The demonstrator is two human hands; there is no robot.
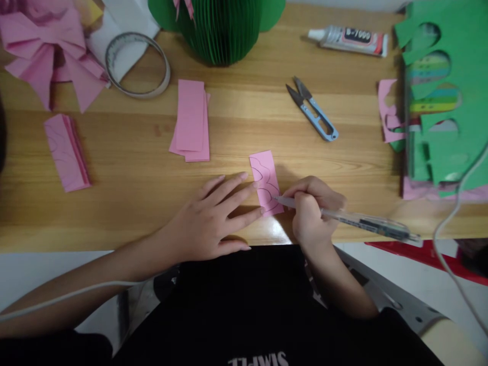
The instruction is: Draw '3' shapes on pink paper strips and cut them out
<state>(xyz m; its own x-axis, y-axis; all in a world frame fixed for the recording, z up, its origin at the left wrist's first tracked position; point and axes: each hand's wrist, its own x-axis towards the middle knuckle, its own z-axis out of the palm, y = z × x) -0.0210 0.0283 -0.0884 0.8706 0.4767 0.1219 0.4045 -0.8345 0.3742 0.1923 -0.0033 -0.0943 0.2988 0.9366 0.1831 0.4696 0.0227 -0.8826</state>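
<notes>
A small pink paper strip (266, 175) with curved dark lines drawn on it lies near the front edge of the table. My left hand (213, 218) rests flat with fingers spread, two fingertips on the strip's left side. Closed around a clear-barrelled pen (366, 225), my right hand (315, 206) holds the tip against the strip's lower part. Beyond my left hand sits a loose stack of plain pink paper pieces (190, 119). Farther left is a thicker pink stack (65, 152) whose top piece also carries curved lines.
Blue thread snips (318, 118) lie beyond my right hand, with a glue tube (353, 40) behind them. A tape roll (165, 76), a pink paper bow (46, 46) and a green honeycomb paper piece (221, 35) stand at the back. Cut green paper (465, 122) and a white cable (453, 208) are right.
</notes>
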